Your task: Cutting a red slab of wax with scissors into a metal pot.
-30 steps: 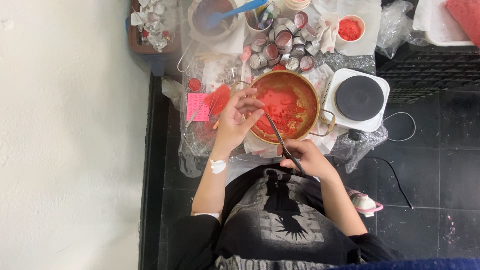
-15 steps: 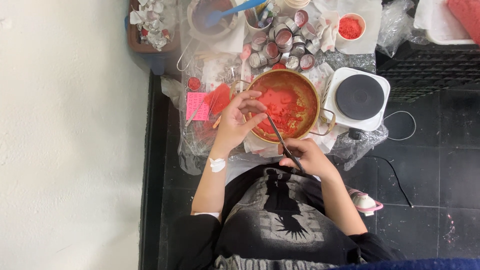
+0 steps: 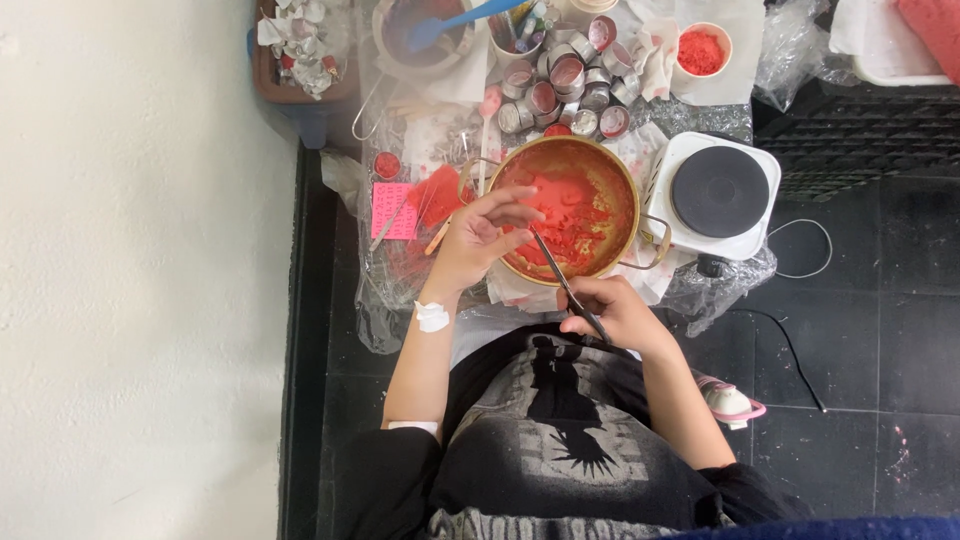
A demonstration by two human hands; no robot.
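I am looking straight down at a brass-coloured pot whose inside is coated with orange-red wax, and every place below is told from that pot. My left hand rests at the pot's near-left rim, fingers half curled and loosely spread over the edge; I cannot tell whether it pinches anything small. My right hand sits just below the pot's near rim, closed around the handle of a thin dark tool, which slants up over the rim so its tip lies in the red layer inside. I judge the step in hand to be scraping or working the wax off the pot's inner wall while the left hand steadies the rim. The next move, as I read it, calls for keeping the pot braced so it does not turn, and for drawing the tip along the wall with light pressure so flakes fall inside and not onto the plastic sheet left of the pot. A white hot plate stands just right of the pot, small metal tins cluster above it, and a cup of red bits sits up and to the right.
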